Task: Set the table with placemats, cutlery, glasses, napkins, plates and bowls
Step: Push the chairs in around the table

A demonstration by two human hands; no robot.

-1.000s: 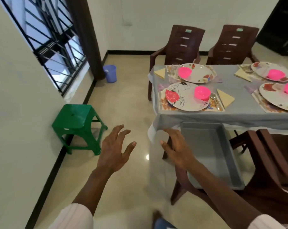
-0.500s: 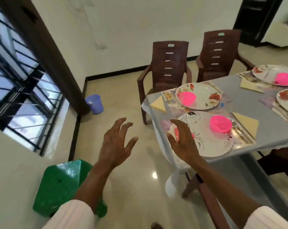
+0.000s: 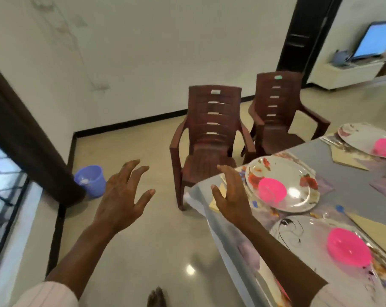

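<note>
Carrying surface: desk under a smooth grey cloth, at the right of the view; cloth loose at the near corner, likely to slide if dragged on.
Plates: round white glossy plates, one with red flowers at the corner seat, one with black swirls nearer; probably stiff, slick and breakable; best lifted by opposite rims with both hands and kept level because of the bowls on top.
Placemats: thin printed shiny placemats under the plates; judged limp and slippery; better slid flat than pulled by one corner.
Left hand: fingers fanned out, in the air over the floor, holding nothing.
Right hand: fingers fanned out over the desk corner, just beside the flowered plate; contact with the cloth not clear.
Bowls: small bright pink plastic bowls, one on each plate; judged light, tough, prone to skate; pinch at the rim.
Napkins: folded pale yellow paper napkins, another partly hidden by the right hand; soft, easily creased; lift by the folded edge.
Cutlery and glasses: too blurred to place.
</note>
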